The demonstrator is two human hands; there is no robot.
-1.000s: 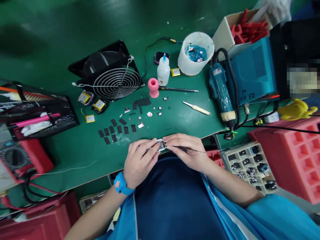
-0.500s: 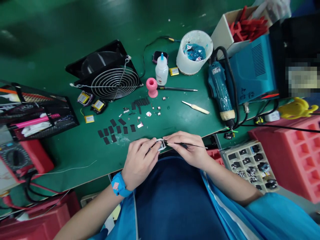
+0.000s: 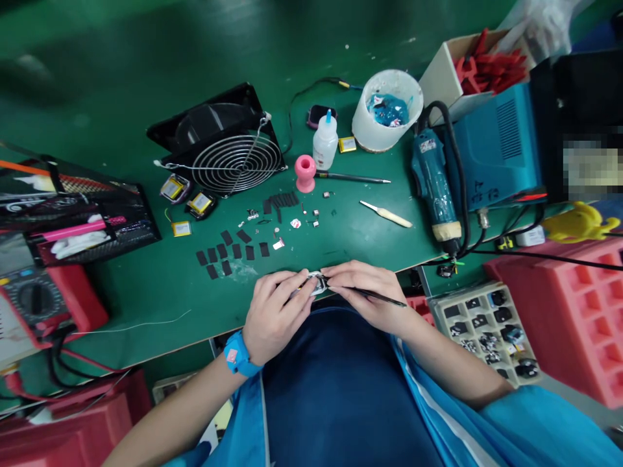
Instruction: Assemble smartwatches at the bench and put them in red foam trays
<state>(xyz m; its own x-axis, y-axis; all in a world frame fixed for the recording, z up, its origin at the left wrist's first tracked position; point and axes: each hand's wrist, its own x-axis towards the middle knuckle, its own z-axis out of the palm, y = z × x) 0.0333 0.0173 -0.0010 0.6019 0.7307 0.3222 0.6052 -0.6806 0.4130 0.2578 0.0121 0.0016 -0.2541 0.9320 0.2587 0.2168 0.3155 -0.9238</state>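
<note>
At the table's front edge, my left hand (image 3: 280,308) pins down a small whitish device case (image 3: 318,283), with fingertips over its left side. Small parts inside the case are too fine to make out. From the right, my right hand (image 3: 367,290) pinches slim black tweezers (image 3: 384,297), whose tip meets the case's right side. The tail of the tweezers sticks out over the palm toward the wrist. Thumb and fingers of the right hand also lie close against the case.
Black foam strips (image 3: 236,251) and small parts lie ahead of my hands. Beyond stand a fan (image 3: 233,162), a pink holder (image 3: 305,174), a glue bottle (image 3: 325,143) and a white tub (image 3: 387,133). To the right are a craft knife (image 3: 387,214) and an electric screwdriver (image 3: 435,188).
The view has shifted slightly, so the table's things sit a little further right and lower. The tweezers have turned, showing broader and tilted more downward at the tail. Both hands keep their hold.
</note>
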